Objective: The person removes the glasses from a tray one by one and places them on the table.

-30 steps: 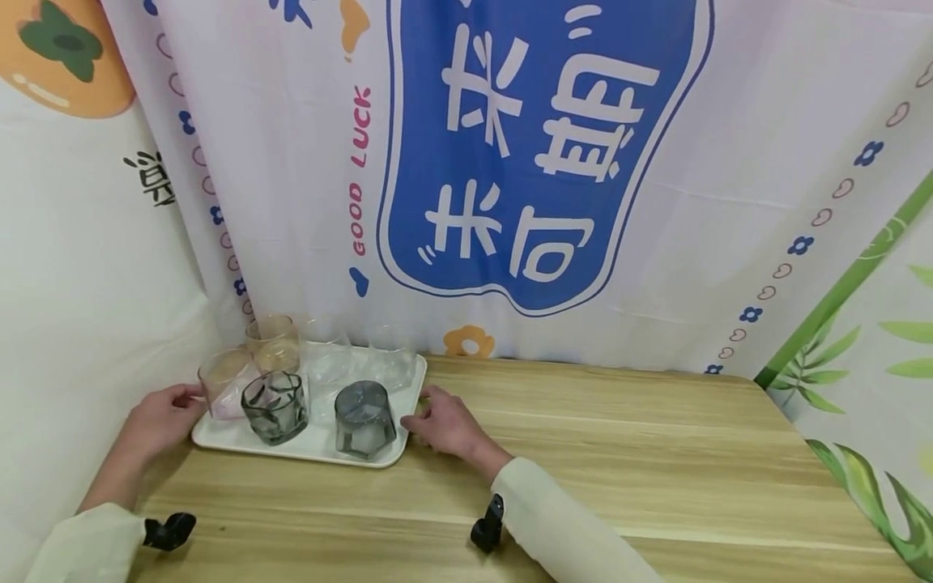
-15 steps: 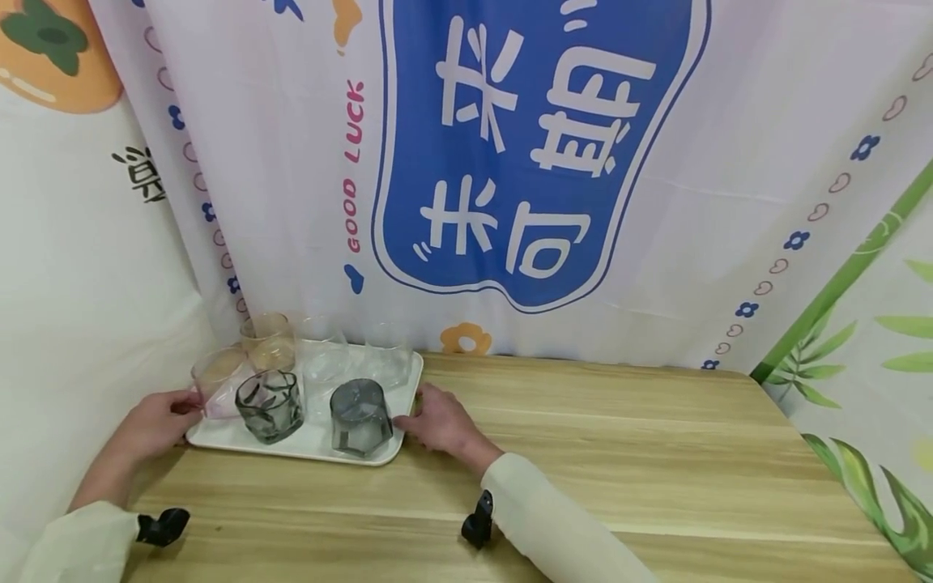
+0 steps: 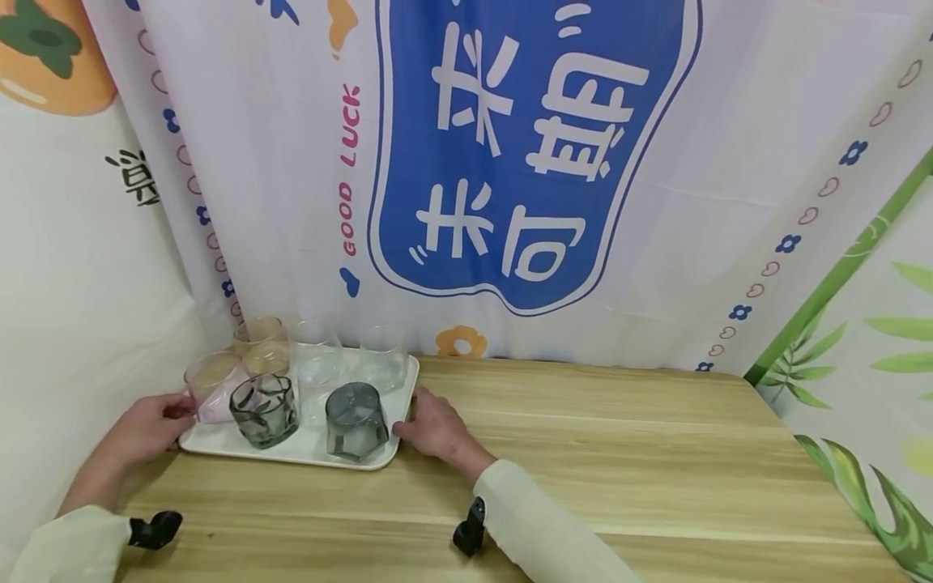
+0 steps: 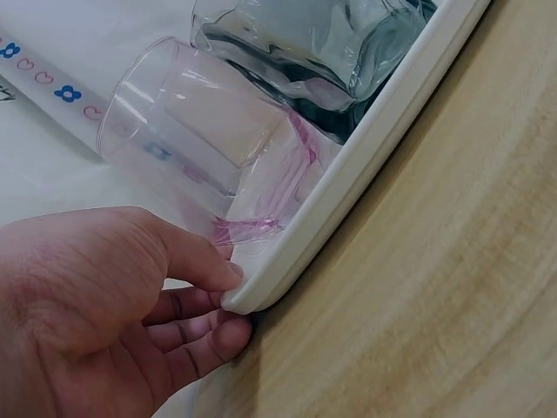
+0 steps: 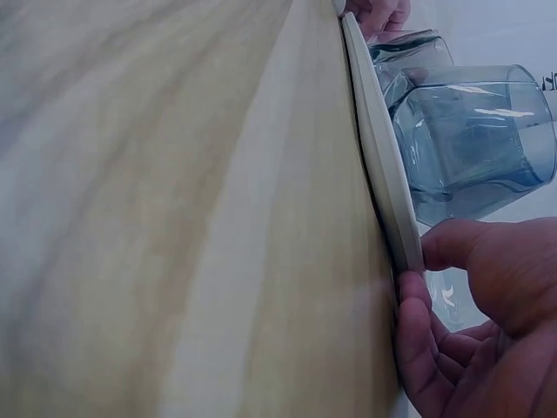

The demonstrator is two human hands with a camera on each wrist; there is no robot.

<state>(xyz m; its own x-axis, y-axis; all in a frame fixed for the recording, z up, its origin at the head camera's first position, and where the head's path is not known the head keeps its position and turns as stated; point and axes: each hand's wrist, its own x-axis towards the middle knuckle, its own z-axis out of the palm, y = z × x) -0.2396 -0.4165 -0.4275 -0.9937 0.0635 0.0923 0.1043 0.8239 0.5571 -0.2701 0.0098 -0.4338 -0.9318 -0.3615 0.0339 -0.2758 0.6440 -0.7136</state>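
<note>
A white tray [image 3: 309, 444] with several drinking glasses sits on the wooden table, held at both short ends. My left hand [image 3: 151, 427] grips its near left corner, thumb over the rim and fingers curled beneath in the left wrist view. At the right end, my right hand [image 3: 440, 427] pinches the rim between thumb and fingers. A smoky grey glass [image 3: 357, 429] and a dark wavy glass [image 3: 265, 414] stand in the front row. Beside the left hand is a pink-tinted glass [image 4: 187, 131]. Behind are an amber glass [image 3: 260, 344] and two clear glasses [image 3: 318, 368].
Bare wooden table [image 3: 583, 453] extends to the right and front of the tray. A printed curtain [image 3: 619, 308] hangs along the table's back edge, and a white cloth wall [image 3: 95, 308] stands close on the left. Each wrist carries a black camera mount [image 3: 470, 526].
The head view has shifted slightly. Both hands keep their hold on the tray, and the tray and glasses show no clear movement on the table.
</note>
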